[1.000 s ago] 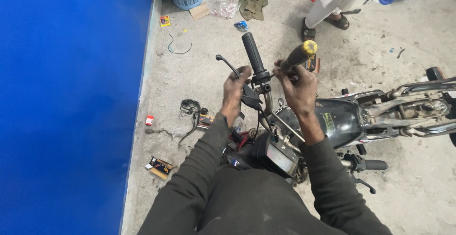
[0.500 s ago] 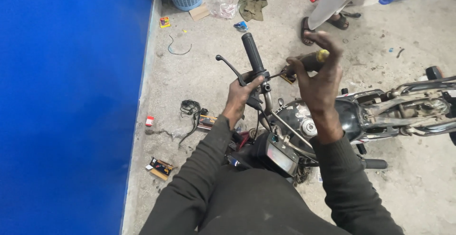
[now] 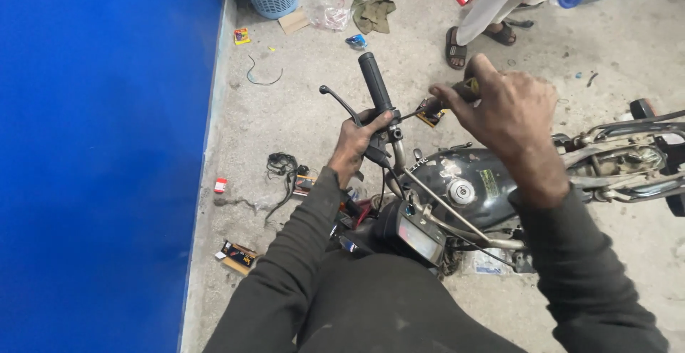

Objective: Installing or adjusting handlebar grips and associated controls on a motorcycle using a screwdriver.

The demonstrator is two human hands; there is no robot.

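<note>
Fingers of the left hand [image 3: 354, 141] curl closed around the switch housing [image 3: 377, 154] on a motorcycle handlebar, thumb reaching up to the base of the single black rubber grip [image 3: 374, 82]. Fingers of the right hand [image 3: 510, 110] wrap tight round one screwdriver [image 3: 457, 94], whose dark handle with a yellow patch shows past the thumb; its thin metal shaft slants left and down, tip meeting the handlebar clamp just beside the left thumb. One black lever [image 3: 338, 101] sticks out left of the grip. The motorcycle lies low on a dusty concrete floor [image 3: 300, 124], its one black fuel tank [image 3: 464, 182] scuffed, with a round silver cap. Another person's sandalled foot [image 3: 454, 46] stands beyond. Three small red boxes lie near the top edge.
</note>
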